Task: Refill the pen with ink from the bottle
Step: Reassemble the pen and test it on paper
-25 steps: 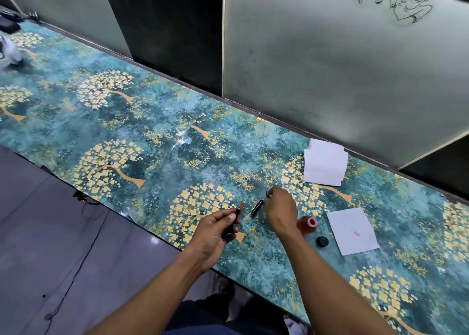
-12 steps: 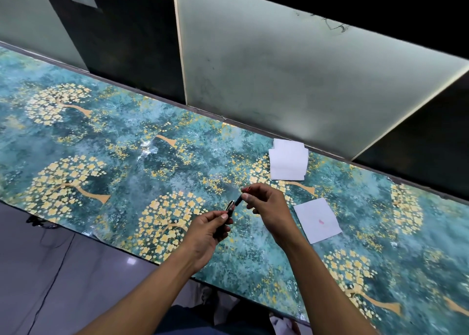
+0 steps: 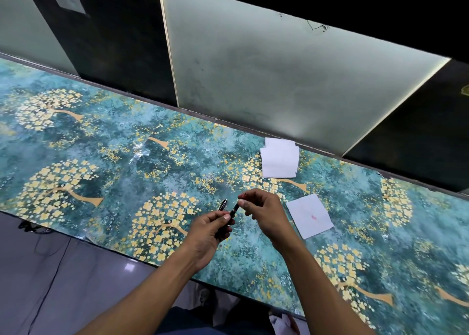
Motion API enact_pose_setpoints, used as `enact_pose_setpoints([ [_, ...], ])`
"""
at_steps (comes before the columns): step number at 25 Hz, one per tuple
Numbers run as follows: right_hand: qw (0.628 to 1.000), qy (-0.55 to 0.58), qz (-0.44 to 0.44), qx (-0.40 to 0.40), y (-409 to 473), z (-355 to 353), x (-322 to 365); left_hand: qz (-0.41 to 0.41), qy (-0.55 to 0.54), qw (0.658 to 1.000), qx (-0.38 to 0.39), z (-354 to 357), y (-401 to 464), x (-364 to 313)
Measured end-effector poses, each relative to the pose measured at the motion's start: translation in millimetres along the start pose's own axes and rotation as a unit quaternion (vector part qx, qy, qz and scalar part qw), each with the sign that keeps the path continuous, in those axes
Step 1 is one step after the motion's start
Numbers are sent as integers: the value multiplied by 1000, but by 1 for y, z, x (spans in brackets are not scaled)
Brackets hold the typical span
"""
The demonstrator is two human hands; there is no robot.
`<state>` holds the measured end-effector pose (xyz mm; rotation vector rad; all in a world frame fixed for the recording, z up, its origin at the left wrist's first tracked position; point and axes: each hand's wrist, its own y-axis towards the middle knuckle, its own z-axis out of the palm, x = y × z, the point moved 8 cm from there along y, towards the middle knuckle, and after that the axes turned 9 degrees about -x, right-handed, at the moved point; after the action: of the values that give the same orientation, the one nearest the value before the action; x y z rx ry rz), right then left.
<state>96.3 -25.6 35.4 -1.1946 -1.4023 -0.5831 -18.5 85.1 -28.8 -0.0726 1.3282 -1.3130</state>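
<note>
My left hand (image 3: 209, 229) grips the black barrel of the pen (image 3: 234, 208) above the table. My right hand (image 3: 262, 214) pinches the pen's other end between thumb and fingers, with a bit of red showing at the fingertips. The two hands are close together over the table's middle. A short black pen cap (image 3: 223, 204) lies on the table just left of the hands. The ink bottle is not visible; my right hand and forearm cover the spot beside the hands.
A white paper square (image 3: 309, 215) with a small red ink mark lies right of my right hand. A stack of white tissues (image 3: 279, 161) sits near the back wall. The teal, gold-tree patterned table (image 3: 101, 172) runs left and right; its front edge is near my body.
My right hand has lifted from the table and joined the left hand at the pen. The view has swung right, and the bottle and its lid have dropped out of sight.
</note>
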Motion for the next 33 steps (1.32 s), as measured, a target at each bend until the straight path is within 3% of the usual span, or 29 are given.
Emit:
enact_pose_setpoints([
  [33,998,44,32,-19,-10,-19,-12,-15,4,1000,25,27,1,7],
])
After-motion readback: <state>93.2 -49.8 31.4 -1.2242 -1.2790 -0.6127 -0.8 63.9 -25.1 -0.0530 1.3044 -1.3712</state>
